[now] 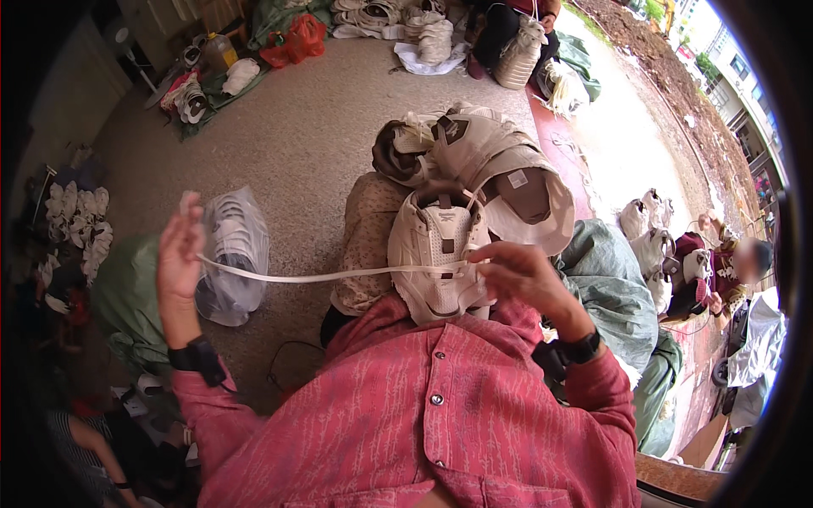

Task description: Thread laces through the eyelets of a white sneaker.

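Lace (330, 277) held in upright left hand (179, 254); half-curled right hand (527, 273) at shoe (434, 230).

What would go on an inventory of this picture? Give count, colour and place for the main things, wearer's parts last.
Lap shoe: one, white, at the lap
Lace: one, white, between left hand and lap shoe
Stacked shoes: several, cream and brown, beyond it
Clear bag: one, transparent, floor left
Green sacks: several, green, both sides
Red bag: one, red, top
Shoe piles: several, mostly white, edges
Other people: at least three, varied clothing, edges
Shirt: one, red, bottom
Left hand: one, bare, left
Right hand: one, bare, beside lap shoe
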A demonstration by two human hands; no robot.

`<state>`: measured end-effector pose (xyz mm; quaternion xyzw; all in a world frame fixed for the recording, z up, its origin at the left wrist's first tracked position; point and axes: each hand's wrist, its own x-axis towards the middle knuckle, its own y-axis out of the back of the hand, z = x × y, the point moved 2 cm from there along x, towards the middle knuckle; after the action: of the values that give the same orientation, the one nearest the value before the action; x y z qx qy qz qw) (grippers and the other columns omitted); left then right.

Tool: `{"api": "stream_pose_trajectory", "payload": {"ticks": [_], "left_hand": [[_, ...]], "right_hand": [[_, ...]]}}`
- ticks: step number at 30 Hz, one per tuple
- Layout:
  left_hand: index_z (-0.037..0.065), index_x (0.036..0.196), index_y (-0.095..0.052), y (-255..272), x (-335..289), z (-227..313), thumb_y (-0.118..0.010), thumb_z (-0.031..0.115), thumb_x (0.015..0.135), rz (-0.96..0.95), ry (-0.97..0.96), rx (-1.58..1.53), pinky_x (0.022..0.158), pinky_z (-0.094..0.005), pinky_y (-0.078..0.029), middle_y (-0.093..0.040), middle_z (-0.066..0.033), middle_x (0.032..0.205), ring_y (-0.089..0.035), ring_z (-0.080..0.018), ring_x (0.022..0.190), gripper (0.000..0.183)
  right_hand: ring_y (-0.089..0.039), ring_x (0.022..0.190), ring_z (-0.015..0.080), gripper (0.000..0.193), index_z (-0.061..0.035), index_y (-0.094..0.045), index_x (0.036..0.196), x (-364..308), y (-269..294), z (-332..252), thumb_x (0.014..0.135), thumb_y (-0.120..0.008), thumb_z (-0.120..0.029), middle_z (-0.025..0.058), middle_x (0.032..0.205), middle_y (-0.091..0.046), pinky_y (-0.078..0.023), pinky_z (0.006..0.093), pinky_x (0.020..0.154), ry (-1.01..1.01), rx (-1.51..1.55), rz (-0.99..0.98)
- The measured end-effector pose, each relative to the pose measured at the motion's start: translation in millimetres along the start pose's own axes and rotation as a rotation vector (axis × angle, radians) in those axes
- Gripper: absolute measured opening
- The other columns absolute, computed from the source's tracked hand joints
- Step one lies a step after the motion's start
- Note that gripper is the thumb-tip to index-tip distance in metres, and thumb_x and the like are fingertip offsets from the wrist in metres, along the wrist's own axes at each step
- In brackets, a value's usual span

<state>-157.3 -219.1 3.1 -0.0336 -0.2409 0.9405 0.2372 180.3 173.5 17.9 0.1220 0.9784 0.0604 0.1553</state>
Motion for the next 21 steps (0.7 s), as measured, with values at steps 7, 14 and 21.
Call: {"api": "stream_pose_trajectory", "payload": {"ticks": [7,14,21], "left_hand": [[0.001,0.099,-0.068,-165,-36,-98,-0.061,0.012,0.096,-0.575,0.449,0.401,0.042,-0.0167,-0.037,-0.069,-0.0089,0.077,-0.049,-0.0044,0.045,0.014],[-0.002,0.098,-0.069,-206,-44,-147,-0.063,0.012,0.096,-0.762,0.134,0.61,0.072,-0.0215,-0.05,-0.068,0.0015,0.085,-0.059,-0.0043,0.081,0.015],[0.0,0.082,-0.065,-216,-48,-138,-0.066,0.017,0.086,-0.731,-0.156,0.907,0.057,-0.0353,-0.049,-0.064,-0.0162,0.069,-0.066,-0.0255,0.062,0.018]], "right_hand": [[-0.051,0.048,0.0039,0.023,-0.0023,-0.067,0.109,26,-36,-3,0.099,-0.061,-0.021,-0.0002,0.065,-0.061,-0.04,0.0197,0.043,-0.064,-0.053,-0.107],[-0.052,0.05,0.0036,0.018,0.0,-0.067,0.101,31,-47,5,0.094,-0.067,-0.017,0.0004,0.064,-0.061,-0.04,0.0199,0.043,0.001,-0.094,0.021],[-0.053,0.051,0.0039,0.018,0.0012,-0.067,0.096,35,-48,3,0.091,-0.068,-0.016,0.0006,0.063,-0.061,-0.041,0.0208,0.043,-0.022,-0.087,0.006]]}}
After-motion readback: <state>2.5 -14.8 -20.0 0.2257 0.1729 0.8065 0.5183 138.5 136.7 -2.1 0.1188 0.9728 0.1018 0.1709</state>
